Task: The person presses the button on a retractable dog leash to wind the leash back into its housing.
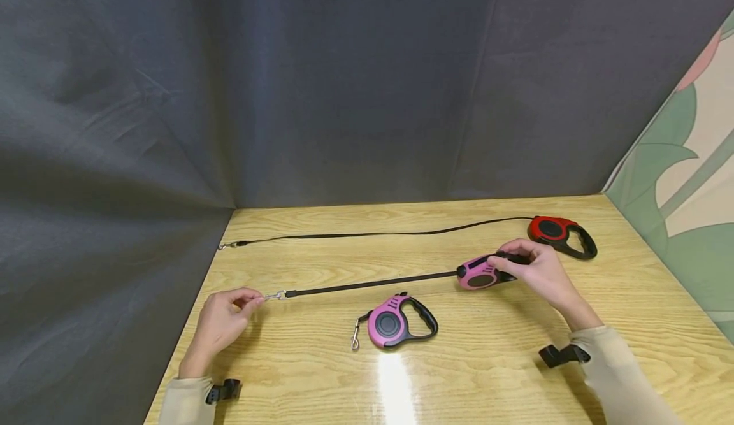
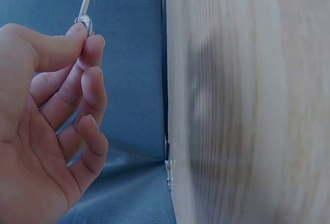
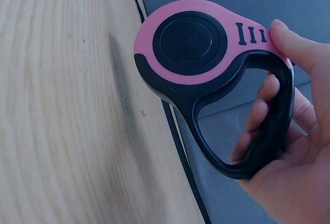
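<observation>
My right hand (image 1: 530, 271) grips the black handle of a pink retractable dog leash (image 1: 478, 273), fingers through the loop and thumb by its top edge in the right wrist view. From its case a black strap (image 1: 373, 283) runs taut to the left. At the strap's far end is a metal clip (image 1: 276, 295), its tip pinched between thumb and index finger of my left hand (image 1: 225, 320). The left hand's other fingers are loosely bent. A second pink leash (image 1: 387, 324) lies between the hands, with its strap wound in and its clip (image 1: 355, 339) on the table.
Farther back, a red retractable leash (image 1: 552, 229) lies at the right. Its black strap (image 1: 344, 235) stretches across the wooden table (image 1: 298, 374) to a clip (image 1: 229, 245) at the left edge. Dark cloth (image 1: 355, 93) hangs behind and at the left; a patterned wall (image 1: 688, 176) stands right.
</observation>
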`<state>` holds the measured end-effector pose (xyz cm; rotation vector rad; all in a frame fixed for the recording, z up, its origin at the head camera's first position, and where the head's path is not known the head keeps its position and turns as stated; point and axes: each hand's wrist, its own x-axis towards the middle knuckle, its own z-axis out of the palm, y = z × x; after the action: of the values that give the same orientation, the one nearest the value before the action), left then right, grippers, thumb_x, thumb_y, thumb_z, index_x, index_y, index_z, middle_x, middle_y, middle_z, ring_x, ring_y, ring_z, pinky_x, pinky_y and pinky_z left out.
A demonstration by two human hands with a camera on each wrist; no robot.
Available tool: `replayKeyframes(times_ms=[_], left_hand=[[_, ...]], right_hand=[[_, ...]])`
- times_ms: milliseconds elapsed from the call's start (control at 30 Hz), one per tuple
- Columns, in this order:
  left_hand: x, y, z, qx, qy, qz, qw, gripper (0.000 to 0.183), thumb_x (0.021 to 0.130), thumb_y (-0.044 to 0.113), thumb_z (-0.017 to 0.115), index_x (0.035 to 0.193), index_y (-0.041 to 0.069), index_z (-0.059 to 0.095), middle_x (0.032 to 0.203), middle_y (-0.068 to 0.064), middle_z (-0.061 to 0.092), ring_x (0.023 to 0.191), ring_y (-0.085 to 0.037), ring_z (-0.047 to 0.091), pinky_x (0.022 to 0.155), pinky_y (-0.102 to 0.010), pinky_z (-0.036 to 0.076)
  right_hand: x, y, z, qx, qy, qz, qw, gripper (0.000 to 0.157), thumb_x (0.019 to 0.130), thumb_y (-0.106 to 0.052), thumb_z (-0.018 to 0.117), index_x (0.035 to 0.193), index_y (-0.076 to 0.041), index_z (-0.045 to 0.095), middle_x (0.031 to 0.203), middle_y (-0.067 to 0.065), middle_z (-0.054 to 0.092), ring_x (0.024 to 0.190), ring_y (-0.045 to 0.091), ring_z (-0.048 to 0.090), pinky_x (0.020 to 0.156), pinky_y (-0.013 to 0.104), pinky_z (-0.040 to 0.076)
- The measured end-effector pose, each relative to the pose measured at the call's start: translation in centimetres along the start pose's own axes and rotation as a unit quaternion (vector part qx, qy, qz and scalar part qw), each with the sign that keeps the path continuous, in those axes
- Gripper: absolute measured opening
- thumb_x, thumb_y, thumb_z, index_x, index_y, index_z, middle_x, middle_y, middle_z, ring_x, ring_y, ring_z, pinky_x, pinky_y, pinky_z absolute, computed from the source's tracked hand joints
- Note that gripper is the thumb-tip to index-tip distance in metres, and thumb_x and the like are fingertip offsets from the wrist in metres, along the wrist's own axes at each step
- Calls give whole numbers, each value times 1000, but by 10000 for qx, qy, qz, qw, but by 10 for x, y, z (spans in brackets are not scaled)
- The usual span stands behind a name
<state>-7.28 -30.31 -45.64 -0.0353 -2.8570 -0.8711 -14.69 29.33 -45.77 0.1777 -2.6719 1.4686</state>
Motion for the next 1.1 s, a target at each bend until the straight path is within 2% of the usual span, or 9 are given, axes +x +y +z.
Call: replayKeyframes(times_ms=[333,733,1100], left_hand=[[0,4,0,10,-154,-46,9999,8,100,25,78,103,19,83,83,9,76,83,-13,69,72,-30,52],[2,5,2,30,-105,149,9998,5,99,21,79,100,19,83,82,9,77,80,-12,69,69,-27,51],[3,5,6,-4,-106,88,9999,4,97,18,80,98,20,83,82,7,78,79,-11,69,69,-27,50]], right_hand=[[-1,-5,0,-20,19,60,10000,29,93,-30,85,110,-8,76,99,-18,71,93,-3,62,78,17,48],[1,-4,5,122,-104,-19,9999,29,93,-25,85,112,-6,76,100,-17,70,91,-1,62,77,17,49],[0,-6,12,108,-114,94,9998,31,93,-34,85,108,-8,76,98,-16,72,91,2,63,78,19,50]])
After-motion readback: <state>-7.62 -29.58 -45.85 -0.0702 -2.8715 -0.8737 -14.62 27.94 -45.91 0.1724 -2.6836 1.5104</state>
